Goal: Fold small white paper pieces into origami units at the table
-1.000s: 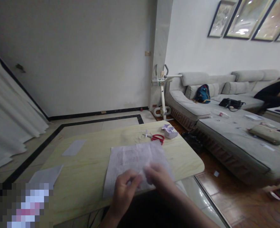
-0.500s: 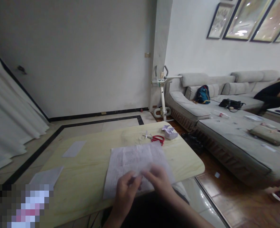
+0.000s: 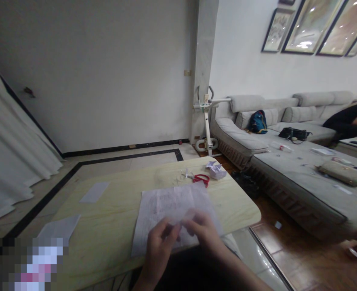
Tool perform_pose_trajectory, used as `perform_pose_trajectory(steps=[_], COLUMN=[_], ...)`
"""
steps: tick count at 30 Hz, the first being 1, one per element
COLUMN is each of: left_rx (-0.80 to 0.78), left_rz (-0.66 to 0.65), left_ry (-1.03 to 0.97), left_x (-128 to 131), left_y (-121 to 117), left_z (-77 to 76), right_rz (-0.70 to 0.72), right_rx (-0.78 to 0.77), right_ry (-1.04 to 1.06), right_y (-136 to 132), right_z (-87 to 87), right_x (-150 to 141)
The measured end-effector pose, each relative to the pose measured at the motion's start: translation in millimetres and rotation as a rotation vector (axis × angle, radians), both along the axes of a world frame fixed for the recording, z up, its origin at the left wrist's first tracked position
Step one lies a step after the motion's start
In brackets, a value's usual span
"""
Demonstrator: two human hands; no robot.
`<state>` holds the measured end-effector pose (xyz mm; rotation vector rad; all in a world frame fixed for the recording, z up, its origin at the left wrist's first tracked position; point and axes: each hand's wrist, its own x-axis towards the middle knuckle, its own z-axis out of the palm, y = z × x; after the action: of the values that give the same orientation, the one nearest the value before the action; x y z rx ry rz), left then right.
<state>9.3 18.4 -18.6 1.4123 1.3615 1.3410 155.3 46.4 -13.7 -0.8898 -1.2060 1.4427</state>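
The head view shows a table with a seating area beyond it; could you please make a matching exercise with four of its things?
Column one:
1. scissors
2. large sheet
3. crumpled or folded paper
4. backpack

Column two:
A. on the grey sofa
B. at the far right corner of the table
C. has red handles
D. spread out, partly hidden by the left hand and right hand

Right pairs: 1-C, 2-D, 3-B, 4-A.
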Motion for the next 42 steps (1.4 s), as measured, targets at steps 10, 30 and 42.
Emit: perform_pose_trajectory(steps=[10,30,42], left_rx=[-0.055,-0.056,-0.133], left_rz=[0.004,-0.090,0.042], left_ry=[-0.019,0.086,-0.181], left_x=[-2.2,-3.1,-1.1], left_y=[5.7,4.3,1.8], left_z=[-2.5,-4.0,-3.5], right_rz=[-0.014,-0.014,0.025], right_rx=[-0.035,0.102,0.027], right_ry=[0.000,-0.199,-0.171], right_y=[0.0,-2.2,-2.9], right_z=[-1.5,8.3,3.0], right_x=[-4.0,2.0,0.6])
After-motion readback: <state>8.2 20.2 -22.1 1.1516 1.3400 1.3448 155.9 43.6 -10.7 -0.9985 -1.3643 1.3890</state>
